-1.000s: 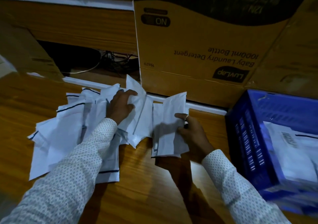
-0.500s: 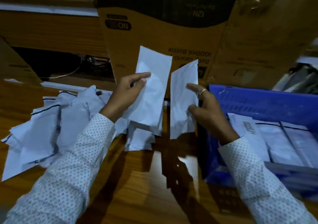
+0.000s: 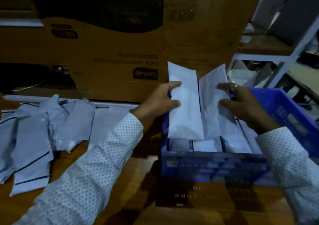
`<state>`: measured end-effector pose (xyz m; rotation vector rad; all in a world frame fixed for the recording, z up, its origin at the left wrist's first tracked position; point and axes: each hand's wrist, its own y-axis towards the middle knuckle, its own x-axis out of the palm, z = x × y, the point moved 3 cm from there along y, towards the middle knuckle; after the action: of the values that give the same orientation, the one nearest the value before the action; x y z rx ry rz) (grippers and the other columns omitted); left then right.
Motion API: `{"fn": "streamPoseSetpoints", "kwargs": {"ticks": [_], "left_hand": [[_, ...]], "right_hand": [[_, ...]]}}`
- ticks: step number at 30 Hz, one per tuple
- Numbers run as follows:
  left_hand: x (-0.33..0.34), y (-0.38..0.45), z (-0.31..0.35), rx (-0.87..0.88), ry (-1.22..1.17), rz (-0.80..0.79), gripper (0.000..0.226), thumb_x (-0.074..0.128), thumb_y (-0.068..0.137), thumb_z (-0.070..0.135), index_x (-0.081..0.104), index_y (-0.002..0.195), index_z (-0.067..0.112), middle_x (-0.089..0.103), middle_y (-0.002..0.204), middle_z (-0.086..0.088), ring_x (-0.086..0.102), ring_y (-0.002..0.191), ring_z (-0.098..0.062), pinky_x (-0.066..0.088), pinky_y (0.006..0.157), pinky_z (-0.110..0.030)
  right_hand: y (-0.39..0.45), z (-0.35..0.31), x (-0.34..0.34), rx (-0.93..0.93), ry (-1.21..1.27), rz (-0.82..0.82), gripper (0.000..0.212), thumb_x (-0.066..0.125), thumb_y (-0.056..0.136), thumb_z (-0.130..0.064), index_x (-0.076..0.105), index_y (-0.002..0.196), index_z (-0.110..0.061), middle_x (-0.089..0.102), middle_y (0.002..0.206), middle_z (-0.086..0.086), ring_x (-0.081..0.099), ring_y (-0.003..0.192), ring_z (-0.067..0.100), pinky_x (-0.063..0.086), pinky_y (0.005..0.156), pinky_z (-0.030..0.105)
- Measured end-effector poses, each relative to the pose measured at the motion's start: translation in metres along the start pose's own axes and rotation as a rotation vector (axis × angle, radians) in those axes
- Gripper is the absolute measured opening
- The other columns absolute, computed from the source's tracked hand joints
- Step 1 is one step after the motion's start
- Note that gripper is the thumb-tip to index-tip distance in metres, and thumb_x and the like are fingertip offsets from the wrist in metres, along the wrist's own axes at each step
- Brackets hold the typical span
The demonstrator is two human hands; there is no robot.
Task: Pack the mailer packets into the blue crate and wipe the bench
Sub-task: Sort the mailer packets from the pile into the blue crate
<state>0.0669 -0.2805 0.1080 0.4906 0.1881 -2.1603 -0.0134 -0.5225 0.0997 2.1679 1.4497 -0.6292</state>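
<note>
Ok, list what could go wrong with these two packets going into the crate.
1. The left hand and right hand each pinch a white plastic mailer packet at one edge only; either could slip and drop outside the blue plastic crate.
2. Packets already stand in rows inside; new ones may crumple or not seat.
3. The loose heap of white packets on the wooden bench lies near its left edge and may slide off.

L hand (image 3: pixel 159 100), R hand (image 3: pixel 241 103) gripping
</note>
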Motion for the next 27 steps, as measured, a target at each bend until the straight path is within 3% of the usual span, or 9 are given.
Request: {"fn": "streamPoseSetpoints", "kwargs": {"ticks": [3,8,13,15,17,20,22,25,27], "left_hand": [[0.035,0.019,-0.011,-0.069,0.204,-0.07,0.074,0.062,0.09,-0.004,0.03,0.154,0.012,0.032,0.158,-0.006,0.042,0.139,-0.023,0.044,0.108,-0.035],[0.073,0.04,-0.039,-0.245,0.45,-0.177,0.079,0.057,0.089,-0.001,0.02,0.157,0.018,0.029,0.157,-0.013,0.038,0.14,-0.031,0.043,0.108,-0.042],[0.089,0.047,-0.061,-0.405,0.636,-0.262,0.081,0.05,0.093,0.005,0.006,0.159,0.023,0.016,0.161,-0.021,0.027,0.145,-0.038,0.036,0.114,-0.046],[0.092,0.048,-0.065,-0.458,0.759,-0.277,0.077,0.046,0.095,0.007,0.004,0.158,0.021,0.003,0.161,-0.027,0.024,0.146,-0.042,0.033,0.116,-0.046],[0.096,0.046,-0.067,-0.488,0.821,-0.287,0.062,0.044,0.095,0.005,0.02,0.152,0.012,-0.001,0.159,-0.03,0.029,0.144,-0.043,0.034,0.114,-0.044],[0.099,0.044,-0.07,-0.476,0.988,-0.284,0.028,0.043,0.098,0.007,0.041,0.126,0.01,0.017,0.158,-0.024,0.032,0.142,-0.037,0.033,0.112,-0.038],[0.102,0.042,-0.072,-0.478,1.074,-0.252,0.042,0.046,0.1,0.012,0.042,0.141,0.006,0.022,0.157,-0.02,0.036,0.14,-0.038,0.035,0.109,-0.039],[0.111,0.043,-0.055,-0.421,1.324,-0.263,0.054,0.063,0.092,0.017,0.045,0.141,0.007,0.019,0.153,-0.029,0.045,0.129,-0.046,0.047,0.093,-0.046],[0.115,0.047,-0.047,-0.338,1.425,-0.302,0.059,0.074,0.084,0.025,0.051,0.137,0.009,0.026,0.15,-0.026,0.049,0.123,-0.045,0.049,0.084,-0.046]], "right_hand": [[0.004,0.028,-0.012,0.071,-0.079,-0.086,0.058,0.067,0.088,-0.001,0.051,0.14,-0.022,0.055,0.136,0.008,0.064,0.107,0.027,0.057,0.089,0.044],[0.006,0.06,-0.01,0.225,-0.001,-0.261,0.071,0.067,0.081,0.013,0.046,0.142,-0.018,0.06,0.085,0.016,0.059,0.062,0.028,0.053,0.054,0.036],[0.006,0.081,0.011,0.273,-0.096,-0.459,0.071,0.067,0.086,0.007,0.04,0.145,-0.023,0.046,0.125,0.014,0.06,0.09,0.03,0.058,0.072,0.043],[0.011,0.089,0.021,0.293,-0.169,-0.519,0.072,0.067,0.087,0.005,0.036,0.147,-0.022,0.044,0.126,0.011,0.061,0.088,0.027,0.059,0.066,0.034],[0.019,0.096,0.03,0.3,-0.243,-0.558,0.075,0.067,0.088,0.002,0.031,0.15,-0.02,0.047,0.124,0.01,0.061,0.078,0.022,0.059,0.062,0.033],[0.03,0.105,0.04,0.306,-0.332,-0.611,0.08,0.069,0.087,-0.002,0.024,0.152,-0.018,0.049,0.131,0.017,0.067,0.084,0.031,0.06,0.078,0.051],[0.032,0.109,0.044,0.3,-0.392,-0.656,0.084,0.077,0.082,-0.009,0.027,0.149,-0.015,0.049,0.129,0.018,0.068,0.096,0.039,0.059,0.078,0.057],[0.036,0.113,0.05,0.316,-0.462,-0.7,0.097,0.089,0.071,-0.027,0.028,0.146,-0.015,0.035,0.142,0.015,0.064,0.106,0.037,0.062,0.07,0.049],[0.041,0.117,0.056,0.23,-0.658,-0.713,0.12,0.088,0.069,-0.043,0.009,0.157,-0.019,0.006,0.161,0.014,0.044,0.133,0.039,0.057,0.092,0.048]]}}
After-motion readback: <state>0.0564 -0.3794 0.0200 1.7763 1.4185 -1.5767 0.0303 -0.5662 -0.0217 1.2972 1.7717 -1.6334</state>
